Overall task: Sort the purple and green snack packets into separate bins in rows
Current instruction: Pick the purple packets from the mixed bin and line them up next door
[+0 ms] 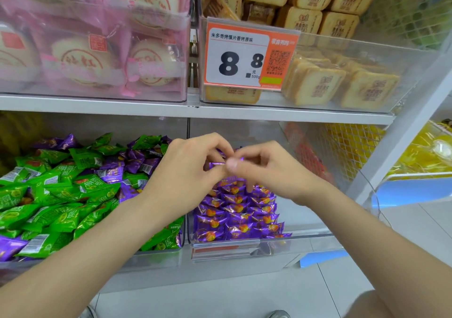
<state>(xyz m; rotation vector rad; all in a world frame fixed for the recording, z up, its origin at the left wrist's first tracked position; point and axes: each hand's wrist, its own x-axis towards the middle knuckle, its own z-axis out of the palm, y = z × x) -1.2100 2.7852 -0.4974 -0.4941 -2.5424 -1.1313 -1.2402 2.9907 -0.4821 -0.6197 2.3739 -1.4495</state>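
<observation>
Head view: left hand (188, 168) and right hand (264, 168), fingers curled, pinch one glossy purple foil packet (216, 165) between them above the right clear plastic bin (305, 238), where crinkled purple packets (238, 213) lie in rows. The left bin (159, 250) holds mixed green packets (61, 210) and purple ones.

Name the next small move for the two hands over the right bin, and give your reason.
Probably lower the purple packet, pinched between the left hand and right hand, onto the back end of the purple rows in the right bin. The rows stop just below the hands.
</observation>
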